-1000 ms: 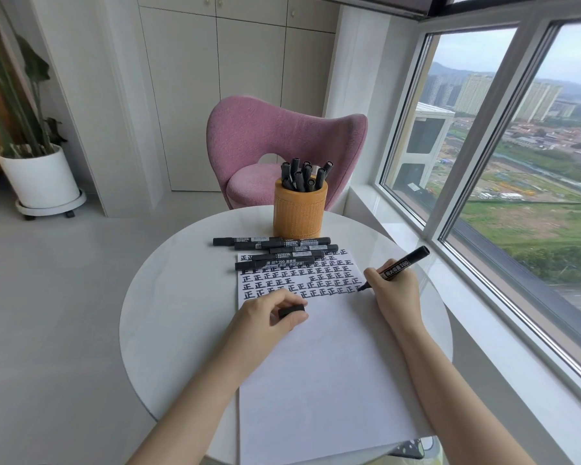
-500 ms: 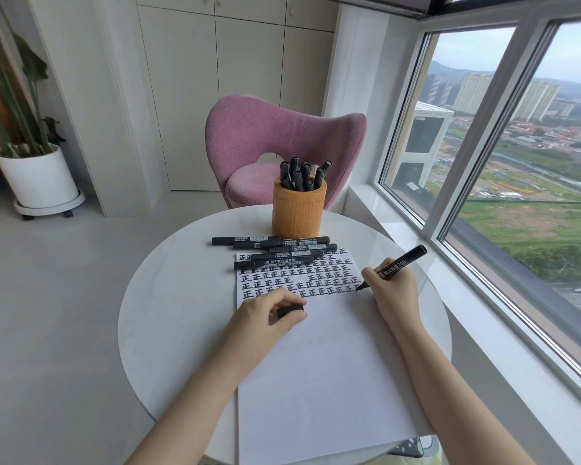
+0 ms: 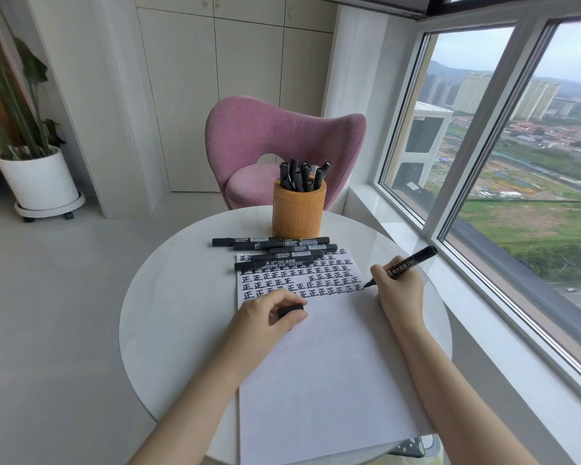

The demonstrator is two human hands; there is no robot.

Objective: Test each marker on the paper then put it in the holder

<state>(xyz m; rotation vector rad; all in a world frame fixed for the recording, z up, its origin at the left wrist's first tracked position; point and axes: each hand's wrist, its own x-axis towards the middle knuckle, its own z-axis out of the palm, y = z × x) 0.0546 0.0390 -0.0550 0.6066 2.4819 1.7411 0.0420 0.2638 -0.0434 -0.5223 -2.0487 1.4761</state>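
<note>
My right hand grips an uncapped black marker, its tip touching the right edge of the white paper at the end of the lowest row of black characters. My left hand rests on the paper and pinches the marker's black cap. Several capped black markers lie in a row across the paper's top edge. Behind them stands the orange cylindrical holder with several markers upright in it.
The round white table carries everything. A pink chair stands behind it, a large window runs along the right, and a potted plant in a white pot sits on the floor at the far left.
The marker tip has shifted slightly along the bottom row at the paper's right edge. My left hand has stayed put with the cap.
</note>
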